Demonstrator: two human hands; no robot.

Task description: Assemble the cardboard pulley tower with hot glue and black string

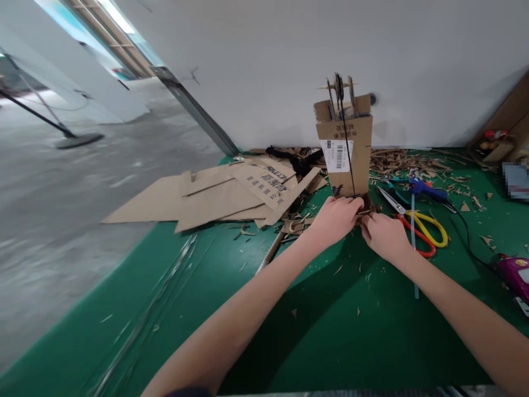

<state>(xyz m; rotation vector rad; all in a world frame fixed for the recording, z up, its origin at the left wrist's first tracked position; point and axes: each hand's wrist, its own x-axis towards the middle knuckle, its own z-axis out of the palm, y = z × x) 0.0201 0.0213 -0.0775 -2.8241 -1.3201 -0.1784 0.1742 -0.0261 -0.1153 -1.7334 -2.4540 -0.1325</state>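
An upright cardboard tower with a white barcode label stands on the green table. Cardboard discs sit on a thin stick at its top, and a black cord runs from them down the front to my hands. At the tower's foot my left hand is closed on a small brown cardboard piece. My right hand pinches the same piece from the right. The fingers hide most of it, so its full shape is unclear.
Scissors with red and yellow handles lie beside my right hand, near a blue glue gun and a glue stick. Flat cardboard sheets are at left. Scraps line the wall. A purple tape measure is at right.
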